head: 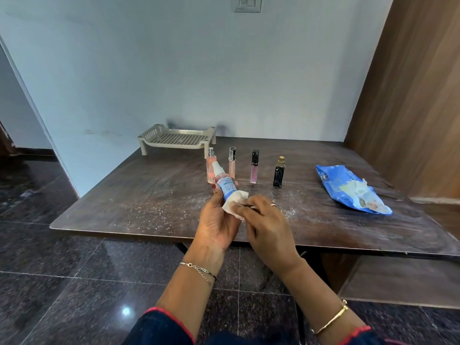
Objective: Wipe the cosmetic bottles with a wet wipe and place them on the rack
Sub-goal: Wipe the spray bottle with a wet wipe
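In the head view, a small spray bottle with a blue label [225,186] is grasped by the left grip [217,225] above the near edge of the counter [139,195]. It is tilted, with its white nozzle pointed up and away. A white wet wipe [234,204] is wrapped round the bottle's lower end and is pinched against it by the fingers of the right grip [265,220].

The beige perforated rack [178,139] is set at the far left corner of the counter, against the wall. Four more items are stood upright in a row across the middle of the counter:
- a peach spray bottle [210,170]
- a slim tube with a silver cap [232,163]
- a pink lip gloss tube with a black cap [254,168]
- a dark bottle with a gold cap [279,173]

A blue wet wipe pack [333,181] is laid near the right edge, with white wipe shown at its open mouth. White specks are scattered over the counter's dark surface.
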### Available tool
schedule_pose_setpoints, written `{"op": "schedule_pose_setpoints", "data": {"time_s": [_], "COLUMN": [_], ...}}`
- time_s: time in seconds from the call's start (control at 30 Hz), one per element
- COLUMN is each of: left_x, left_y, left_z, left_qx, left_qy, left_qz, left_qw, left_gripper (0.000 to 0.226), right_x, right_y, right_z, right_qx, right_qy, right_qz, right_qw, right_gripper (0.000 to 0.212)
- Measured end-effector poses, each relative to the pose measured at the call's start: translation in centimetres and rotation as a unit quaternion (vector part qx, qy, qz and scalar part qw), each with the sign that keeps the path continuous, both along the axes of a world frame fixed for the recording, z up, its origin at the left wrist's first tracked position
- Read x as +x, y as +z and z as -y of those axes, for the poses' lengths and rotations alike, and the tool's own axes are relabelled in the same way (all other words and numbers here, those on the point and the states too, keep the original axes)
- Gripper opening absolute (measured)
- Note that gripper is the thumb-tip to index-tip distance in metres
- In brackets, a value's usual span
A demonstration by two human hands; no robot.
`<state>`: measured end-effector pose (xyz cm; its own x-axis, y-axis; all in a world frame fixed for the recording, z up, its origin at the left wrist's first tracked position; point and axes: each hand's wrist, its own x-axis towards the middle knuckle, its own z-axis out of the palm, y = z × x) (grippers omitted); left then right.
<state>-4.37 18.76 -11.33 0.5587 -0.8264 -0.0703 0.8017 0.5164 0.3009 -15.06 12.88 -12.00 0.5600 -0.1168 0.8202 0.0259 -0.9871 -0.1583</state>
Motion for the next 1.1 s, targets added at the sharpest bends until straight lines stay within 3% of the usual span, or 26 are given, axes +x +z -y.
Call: {"op": "schedule_pose_setpoints", "data": {"time_s": [0.1,0.27,0.33,0.47,0.53,0.57,0.67,0.73,1.03,1.1], "left_x": [-0.4,-0.7,-0.3,0.7,1.3,1.8,3.1,3.8,6.8,7.8], "left_y": [0.1,0.3,0.5,0.6,0.6,0.6,0.8,0.9,2.3,3.1], "left_z": [-0.2,-0.2,-0.4,-1.2,-1.9,-2.3,-3.5,-4.0,-5.0,-5.1], "left_qx": [-0.017,-0.002,0.021,0.095,0.131,0.142,0.163,0.174,0.210,0.222], "left_qy": [0.002,0.018,0.030,0.075,0.095,0.101,0.121,0.137,0.168,0.172], "left_qz": [-0.007,-0.010,0.020,0.115,0.159,0.171,0.169,0.163,0.206,0.224], "left_qw": [1.000,1.000,0.999,0.986,0.974,0.970,0.965,0.962,0.941,0.933], "left_gripper": [0.038,0.038,0.035,0.022,0.014,0.012,0.010,0.010,0.009,0.019], "right_x": [0.5,1.5,1.6,1.6,1.5,1.6,2.0,2.5,7.0,8.0], "right_y": [0.2,0.4,0.5,0.5,0.3,0.2,-0.3,-0.3,1.2,1.4], "right_z": [0.6,1.1,1.3,1.8,2.2,2.4,3.5,3.9,4.3,4.5], "right_qx": [0.120,0.394,0.509,0.720,0.748,0.734,0.599,0.515,0.327,0.296], "right_qy": [-0.002,-0.001,0.040,0.128,0.126,0.109,0.001,-0.060,-0.115,-0.132], "right_qz": [0.017,0.030,0.042,0.057,0.053,0.045,0.010,-0.028,-0.119,-0.130], "right_qw": [0.993,0.919,0.859,0.679,0.649,0.669,0.800,0.855,0.930,0.937], "right_gripper": [0.031,0.026,0.022,0.014,0.013,0.013,0.018,0.021,0.012,0.015]}}
